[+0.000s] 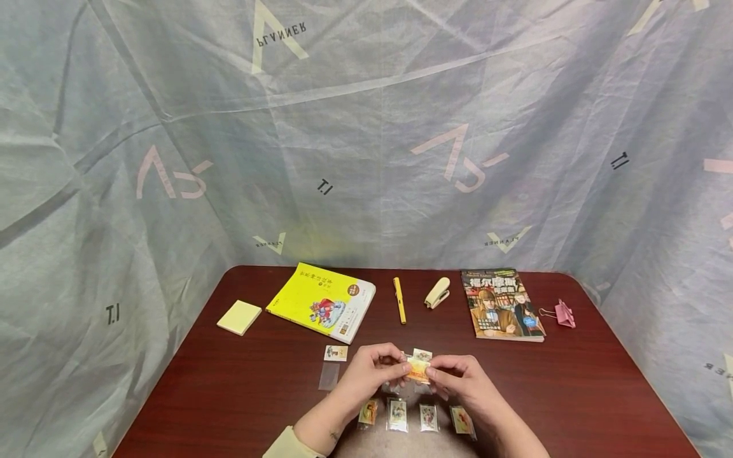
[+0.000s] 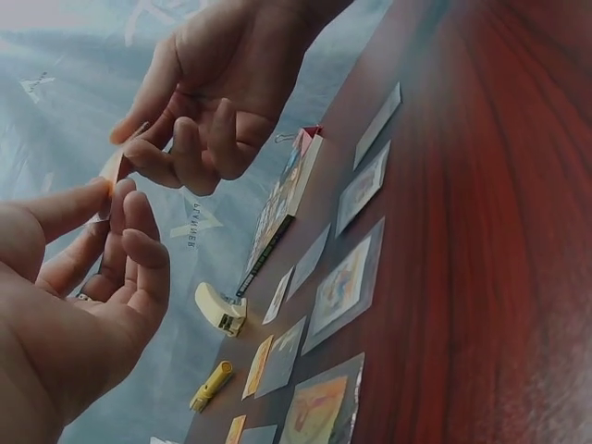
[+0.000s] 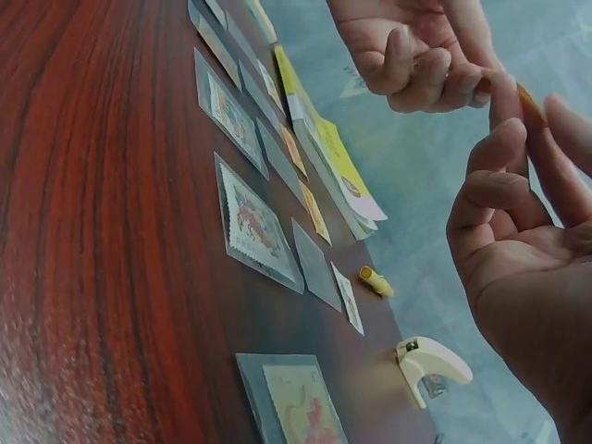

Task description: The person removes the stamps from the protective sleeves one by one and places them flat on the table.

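Above the near middle of the table, a small orange-and-yellow stamp (image 1: 418, 372) is held between both hands. My left hand (image 1: 371, 371) pinches its left edge with thumb and finger. The right hand (image 1: 460, 380) pinches the opposite edge, its other fingers loosely bent in the right wrist view. Whether the stamp sits inside a clear sleeve, I cannot tell. Below the hands lies a row of sleeved stamps, among them one stamp (image 1: 397, 415) and another stamp (image 3: 252, 222) with perforated edges. A loose stamp (image 1: 422, 354) shows just behind the held one, partly hidden.
Left of the hands lie a stamp (image 1: 336, 353) and a clear sleeve (image 1: 329, 376). Farther back are a sticky-note pad (image 1: 239, 317), a yellow book (image 1: 321, 302), a yellow pen (image 1: 399, 301), a cream stapler (image 1: 438, 293), a comic-style book (image 1: 502, 305) and a pink binder clip (image 1: 564, 313).
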Motion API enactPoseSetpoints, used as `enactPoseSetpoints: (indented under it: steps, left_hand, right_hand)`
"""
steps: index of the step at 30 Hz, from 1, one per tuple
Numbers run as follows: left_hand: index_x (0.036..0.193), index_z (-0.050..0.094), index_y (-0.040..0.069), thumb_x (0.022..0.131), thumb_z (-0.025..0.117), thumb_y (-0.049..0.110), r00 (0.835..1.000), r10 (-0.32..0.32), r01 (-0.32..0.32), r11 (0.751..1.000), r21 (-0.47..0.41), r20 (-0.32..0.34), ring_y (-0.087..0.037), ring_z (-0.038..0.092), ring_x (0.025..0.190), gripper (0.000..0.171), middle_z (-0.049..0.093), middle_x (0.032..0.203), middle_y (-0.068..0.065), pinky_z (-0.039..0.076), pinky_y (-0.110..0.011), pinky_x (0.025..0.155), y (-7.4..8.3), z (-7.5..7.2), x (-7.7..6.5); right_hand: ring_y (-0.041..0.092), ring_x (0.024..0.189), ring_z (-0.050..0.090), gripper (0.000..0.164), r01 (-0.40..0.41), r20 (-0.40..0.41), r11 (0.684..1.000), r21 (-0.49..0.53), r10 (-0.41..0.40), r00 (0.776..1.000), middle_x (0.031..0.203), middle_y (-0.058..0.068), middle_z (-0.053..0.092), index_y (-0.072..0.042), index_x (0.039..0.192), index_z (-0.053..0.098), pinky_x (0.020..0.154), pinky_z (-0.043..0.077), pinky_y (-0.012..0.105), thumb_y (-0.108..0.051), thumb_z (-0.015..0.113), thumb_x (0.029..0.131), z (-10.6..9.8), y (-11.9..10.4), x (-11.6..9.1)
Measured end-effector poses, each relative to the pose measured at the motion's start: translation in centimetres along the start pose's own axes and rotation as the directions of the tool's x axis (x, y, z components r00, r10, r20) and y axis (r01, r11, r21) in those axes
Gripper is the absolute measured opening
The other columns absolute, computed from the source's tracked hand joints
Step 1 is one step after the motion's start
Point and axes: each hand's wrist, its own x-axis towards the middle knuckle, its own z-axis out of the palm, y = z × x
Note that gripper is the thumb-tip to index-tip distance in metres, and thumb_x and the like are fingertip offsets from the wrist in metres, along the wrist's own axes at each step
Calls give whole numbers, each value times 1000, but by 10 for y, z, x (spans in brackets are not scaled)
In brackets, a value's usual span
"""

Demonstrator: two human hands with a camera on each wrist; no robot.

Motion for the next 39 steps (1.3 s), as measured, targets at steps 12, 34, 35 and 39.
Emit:
enactPoseSetpoints:
  steps: [12,34,35,39]
  left_hand:
    - [90,58,-9,86,66,12,999,23,-16,991,-135,49,-12,60,60,23,64,73,-10,46,-20,51,-2,-2,-1]
    - [92,55,-14,86,65,8,999,17,-11,991,-131,48,-13,60,59,25,63,72,-22,45,-21,50,-5,-2,-2]
    - [91,56,-14,86,65,8,999,28,-24,994,-111,36,-13,60,59,24,62,74,-27,45,-21,50,-6,-2,-2]
    - [90,58,-9,84,68,8,999,37,-37,999,-17,-15,-15,62,60,20,60,81,-37,46,-22,49,-7,-2,-1]
  right_hand:
    - [31,55,30,21,34,74,991,132,-44,996,69,16,47,17,104,53,46,24,41,4,38,97,-4,4,-2]
    - [10,51,43,18,50,-43,998,25,-49,998,73,1,58,10,107,55,39,26,38,5,51,90,2,12,-1]
    - [9,50,42,17,55,-75,998,-24,-57,996,73,2,58,9,106,55,37,27,38,5,54,89,3,11,0]
    - [7,52,46,16,61,-200,975,-213,-105,974,74,11,60,4,95,52,39,37,31,2,64,84,9,8,3]
